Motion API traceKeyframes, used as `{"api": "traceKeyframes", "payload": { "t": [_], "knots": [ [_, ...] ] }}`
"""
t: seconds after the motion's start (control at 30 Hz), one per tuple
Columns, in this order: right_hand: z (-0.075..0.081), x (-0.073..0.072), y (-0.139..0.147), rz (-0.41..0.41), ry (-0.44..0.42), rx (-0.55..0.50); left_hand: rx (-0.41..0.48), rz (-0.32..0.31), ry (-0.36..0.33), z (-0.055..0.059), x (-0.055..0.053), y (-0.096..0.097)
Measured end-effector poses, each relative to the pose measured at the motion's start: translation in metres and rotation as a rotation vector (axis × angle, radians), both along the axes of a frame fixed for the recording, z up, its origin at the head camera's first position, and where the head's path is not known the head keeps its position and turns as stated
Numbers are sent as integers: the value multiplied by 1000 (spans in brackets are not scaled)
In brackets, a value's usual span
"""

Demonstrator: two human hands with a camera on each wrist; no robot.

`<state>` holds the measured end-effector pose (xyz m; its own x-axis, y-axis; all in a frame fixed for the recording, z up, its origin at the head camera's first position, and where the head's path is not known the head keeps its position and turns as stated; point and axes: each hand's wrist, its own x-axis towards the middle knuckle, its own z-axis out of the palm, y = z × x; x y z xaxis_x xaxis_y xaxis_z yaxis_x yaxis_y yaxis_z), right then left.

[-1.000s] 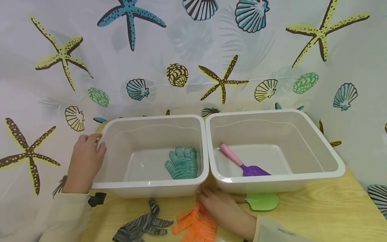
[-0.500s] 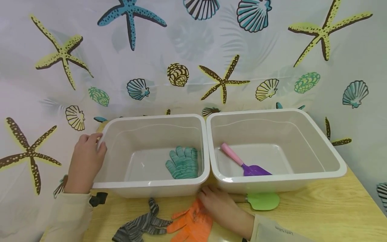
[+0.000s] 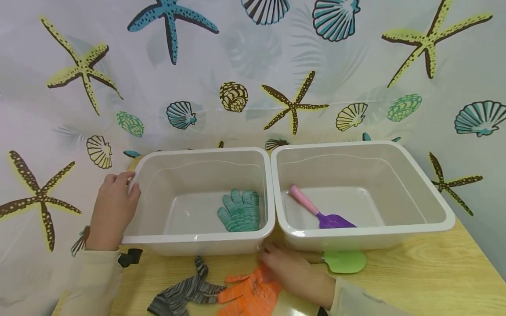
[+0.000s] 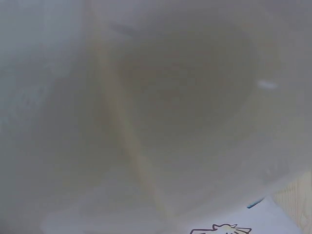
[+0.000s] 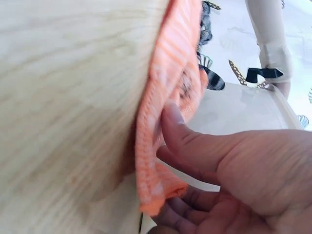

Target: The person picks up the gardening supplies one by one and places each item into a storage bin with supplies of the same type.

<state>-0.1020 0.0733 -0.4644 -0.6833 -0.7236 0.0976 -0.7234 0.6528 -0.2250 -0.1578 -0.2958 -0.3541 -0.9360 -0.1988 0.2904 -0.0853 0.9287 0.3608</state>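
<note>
At the left end of the left white plastic bin [image 3: 197, 238], my left hand [image 3: 112, 206] grips the rim with thumb and fingers. Inside that bin lies a teal knitted glove [image 3: 240, 211], palm flat. My right hand [image 3: 294, 272] is low in front of the bins and pinches an orange knitted glove [image 3: 251, 294] on the wooden table. The right wrist view shows the thumb [image 5: 171, 117] against the orange glove's fabric, with other fingers by its cuff. A grey striped glove [image 3: 183, 292] lies left of the orange one, touching its fingers.
The right white bin [image 3: 356, 231] stands beside the left one and contains a purple scoop [image 3: 334, 221] with a pink handle. A green spatula [image 3: 345, 262] lies on the table [image 3: 427, 281] before it. A sea-print cloth [image 3: 245, 52] hangs behind.
The orange glove has slid slightly left towards the grey striped glove, its fingers now meeting it. My left hand stays on the bin rim, and my right hand keeps nearly the same place.
</note>
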Motion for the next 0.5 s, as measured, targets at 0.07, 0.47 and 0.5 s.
{"api": "traceKeyframes", "payload": {
  "t": [0.07, 0.47, 0.5],
  "knots": [
    [4, -1, 2, 13, -71, -8, -2, 1, 10, 0, 0, -1],
    [29, 6, 5, 23, -264, -23, 4, -16, 5, -1, 2, -4],
    [31, 6, 6, 27, -265, -29, 2, -17, 10, -1, 3, -5]
  ]
}}
